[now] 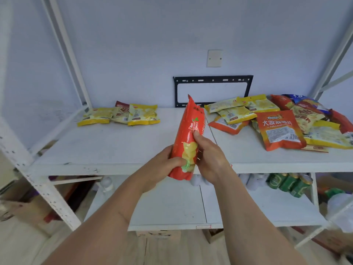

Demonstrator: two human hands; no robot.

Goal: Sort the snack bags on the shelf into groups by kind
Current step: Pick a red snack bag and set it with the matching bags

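Midway through the sort, a red bag [186, 138] is held upright above the front edge of the shelf [114, 146], at the centre of the view. It is gripped low down by both hands: the left hand [164, 167] is curled round its lower left side with the thumb laid across the printed front, while the right hand [208, 157] is closed on its right edge, thumb pressed to the foil. The bag touches no other packet and has not yet been set down.

At ten o'clock from the bag, a small group [119, 114] of yellow packets is laid out near the back wall, with one darker red-topped packet tucked among them; it appears to be the start of a sorted set, though not a pure one. At two o'clock, a large pile [282, 121] is left unsorted: yellow, orange-red and blue bags overlap one another, an orange bag with white lettering lying on top at the near side.

Most of the work is judged to remain. No group of red bags is seen on the shelf, so a place for the held bag is yet to be chosen.

Below, at five o'clock, green cans [286, 183] are stored on the lower shelf.
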